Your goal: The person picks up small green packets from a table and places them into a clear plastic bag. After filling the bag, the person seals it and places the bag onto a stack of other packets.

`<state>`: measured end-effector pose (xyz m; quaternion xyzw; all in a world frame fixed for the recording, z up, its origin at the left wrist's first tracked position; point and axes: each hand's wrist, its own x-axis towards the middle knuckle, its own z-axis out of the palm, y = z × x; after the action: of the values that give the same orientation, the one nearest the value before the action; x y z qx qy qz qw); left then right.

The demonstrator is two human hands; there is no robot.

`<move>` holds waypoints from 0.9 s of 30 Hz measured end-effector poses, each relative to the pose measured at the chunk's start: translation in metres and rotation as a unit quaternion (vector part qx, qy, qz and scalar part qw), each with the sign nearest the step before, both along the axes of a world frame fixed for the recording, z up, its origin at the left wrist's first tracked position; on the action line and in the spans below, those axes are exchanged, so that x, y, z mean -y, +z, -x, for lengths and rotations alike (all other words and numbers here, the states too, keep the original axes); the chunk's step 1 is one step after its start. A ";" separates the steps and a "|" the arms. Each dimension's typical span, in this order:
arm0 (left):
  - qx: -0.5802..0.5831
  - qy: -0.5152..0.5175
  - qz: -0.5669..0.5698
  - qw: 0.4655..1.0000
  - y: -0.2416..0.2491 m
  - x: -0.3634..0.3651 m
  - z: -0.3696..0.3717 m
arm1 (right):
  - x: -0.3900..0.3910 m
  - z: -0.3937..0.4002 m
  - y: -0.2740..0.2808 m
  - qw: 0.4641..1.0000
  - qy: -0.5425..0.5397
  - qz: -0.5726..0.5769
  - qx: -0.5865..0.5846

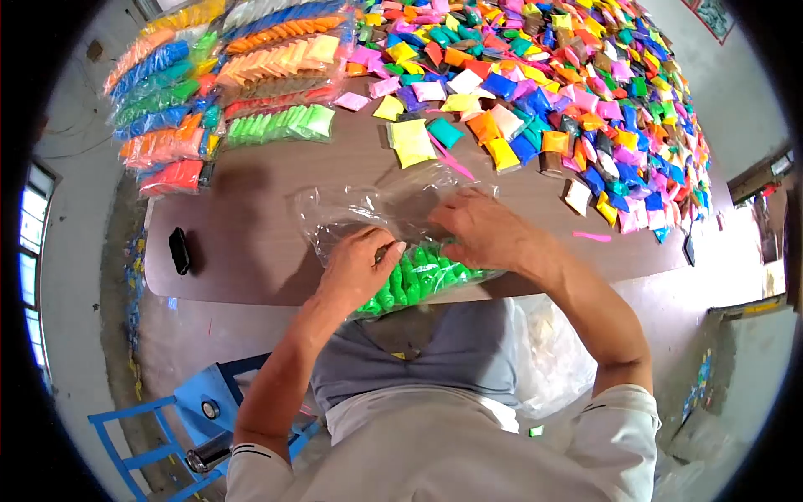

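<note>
At the table's near edge lies a clear plastic bag [335, 209] with a row of bright green packets [418, 276] in its lower part. My left hand [361, 266] is closed on the bag's left side, thumb and fingers pinched together just above the green packets. On the bag's right side, my right hand [481, 224] has its fingers curled down onto the film, the thumb near the packets. The bag's upper part spreads loose and crumpled on the table beyond both hands.
A large heap of small coloured packets [585, 109] covers the table's [259, 201] far right. Bagged rows of packets [280, 125] are stacked at the far left. A black object [179, 251] lies near the left edge; a pink strip [592, 237] lies at right. A blue frame [159, 427] stands below left.
</note>
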<state>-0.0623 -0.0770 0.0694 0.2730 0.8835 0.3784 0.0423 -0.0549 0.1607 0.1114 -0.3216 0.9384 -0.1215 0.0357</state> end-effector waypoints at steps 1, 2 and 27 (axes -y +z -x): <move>-0.005 0.004 0.006 1.000 -0.003 0.001 -0.002 | 0.004 -0.005 -0.001 0.998 -0.013 0.055 -0.006; -0.004 0.010 0.004 1.000 -0.005 0.002 -0.003 | 0.008 -0.010 0.000 0.994 -0.028 0.110 -0.012; 0.008 -0.017 0.051 0.999 -0.001 0.002 -0.004 | -0.026 -0.041 -0.017 0.965 -0.105 0.237 -0.045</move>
<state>-0.0581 -0.0788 0.0682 0.2827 0.8965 0.3339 0.0696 -0.0135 0.1871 0.0943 -0.2253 0.9121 -0.3284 -0.0971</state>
